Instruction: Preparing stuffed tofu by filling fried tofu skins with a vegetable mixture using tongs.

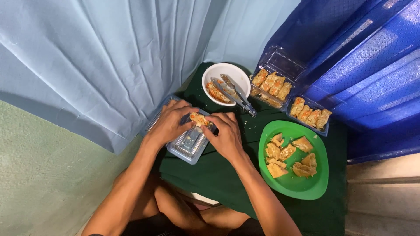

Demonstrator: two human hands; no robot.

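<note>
— Where the green cloth fills the middle of the frame, what are the hands doing?

— The left hand point(171, 121) and right hand point(226, 134) sit close together, fingers pinched on one fried tofu piece point(199, 118) over a clear plastic container point(191, 146). The left palm also rests on the container's open lid.

— What lies around them?

— Just above, centre frame, a white bowl point(232, 72) holds shredded filling and metal tongs point(236, 95). To its right, two filled plastic containers point(272, 85) hold rows of stuffed tofu, the second point(311, 114) lower right of the first. At lower right, a green plate point(302, 183) carries loose tofu pieces point(288, 153).

— And the surroundings?

— A pale blue curtain point(109, 57) at upper left, a dark blue one point(363, 57) at upper right.
</note>
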